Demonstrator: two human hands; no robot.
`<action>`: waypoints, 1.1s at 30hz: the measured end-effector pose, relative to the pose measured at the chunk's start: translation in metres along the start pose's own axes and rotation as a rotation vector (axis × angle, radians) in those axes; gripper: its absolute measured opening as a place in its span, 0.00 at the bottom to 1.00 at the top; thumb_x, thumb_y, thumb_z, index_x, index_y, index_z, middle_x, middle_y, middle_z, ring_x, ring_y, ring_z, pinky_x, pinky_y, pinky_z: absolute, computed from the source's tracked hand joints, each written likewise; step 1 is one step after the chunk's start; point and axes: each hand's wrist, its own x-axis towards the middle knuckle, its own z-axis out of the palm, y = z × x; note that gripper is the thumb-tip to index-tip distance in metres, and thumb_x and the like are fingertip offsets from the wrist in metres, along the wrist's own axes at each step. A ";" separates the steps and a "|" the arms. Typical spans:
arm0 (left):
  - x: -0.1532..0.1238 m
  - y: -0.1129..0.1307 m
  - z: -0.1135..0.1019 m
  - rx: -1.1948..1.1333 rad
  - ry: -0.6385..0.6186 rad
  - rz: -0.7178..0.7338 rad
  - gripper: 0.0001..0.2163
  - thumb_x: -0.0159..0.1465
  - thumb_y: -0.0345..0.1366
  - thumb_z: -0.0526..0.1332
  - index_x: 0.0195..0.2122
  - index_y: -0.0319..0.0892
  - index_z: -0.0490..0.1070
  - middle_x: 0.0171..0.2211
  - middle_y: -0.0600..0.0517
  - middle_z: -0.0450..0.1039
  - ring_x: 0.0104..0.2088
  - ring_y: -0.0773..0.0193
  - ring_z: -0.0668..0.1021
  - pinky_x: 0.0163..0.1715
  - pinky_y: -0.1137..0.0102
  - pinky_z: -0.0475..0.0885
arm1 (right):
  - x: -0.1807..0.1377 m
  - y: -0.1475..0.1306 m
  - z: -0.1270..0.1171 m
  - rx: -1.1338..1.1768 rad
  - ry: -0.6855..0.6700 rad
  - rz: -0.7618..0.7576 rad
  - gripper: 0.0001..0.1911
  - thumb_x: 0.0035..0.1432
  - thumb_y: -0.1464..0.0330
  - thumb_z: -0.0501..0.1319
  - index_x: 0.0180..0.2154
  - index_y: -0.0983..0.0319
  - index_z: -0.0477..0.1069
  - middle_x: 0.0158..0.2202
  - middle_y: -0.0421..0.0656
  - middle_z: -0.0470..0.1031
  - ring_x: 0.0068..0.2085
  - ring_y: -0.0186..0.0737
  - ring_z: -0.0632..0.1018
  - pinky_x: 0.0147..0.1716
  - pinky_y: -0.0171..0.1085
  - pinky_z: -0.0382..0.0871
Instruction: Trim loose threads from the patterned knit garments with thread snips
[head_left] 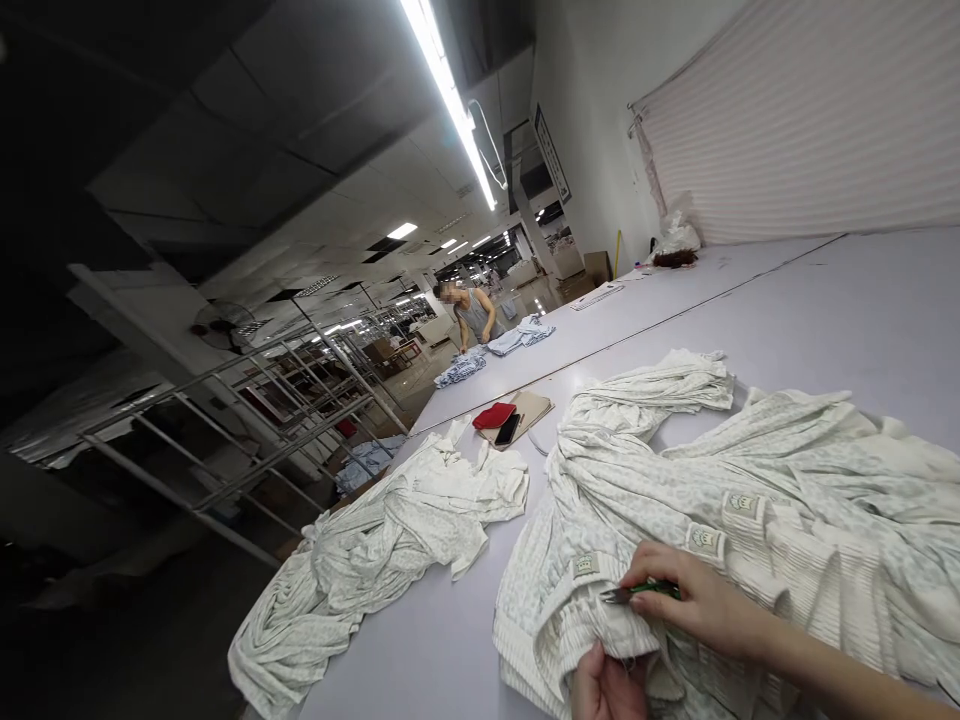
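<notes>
My right hand [686, 595] is closed around green-handled thread snips [616, 596], with the metal blades pointing left over a ribbed waistband [585, 625]. The waistband belongs to a white garment with a pale leafy print and a small label [586, 565]. Low in the view, my left hand [609, 688] pinches the waistband's lower edge, and loose threads show beside its fingers. More garments of the same cloth [795, 470] lie heaped under and to the right of my hands, several with labels on ribbed bands.
Another garment pile [390, 530] lies along the table's left side. Beyond are a red pouch [493, 416], a dark phone [508, 430] and a beige folder [531, 408]. Across the table [420, 640], a person [476, 315] handles blue cloth [461, 368]. A metal rack [247, 420] stands left.
</notes>
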 end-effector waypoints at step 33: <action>-0.052 0.039 0.100 -0.103 0.188 -0.101 0.04 0.53 0.28 0.68 0.30 0.38 0.83 0.34 0.41 0.82 0.35 0.52 0.84 0.36 0.62 0.80 | -0.033 -0.006 -0.005 -0.438 0.000 -0.330 0.12 0.67 0.67 0.55 0.47 0.61 0.73 0.42 0.48 0.77 0.40 0.44 0.77 0.39 0.41 0.66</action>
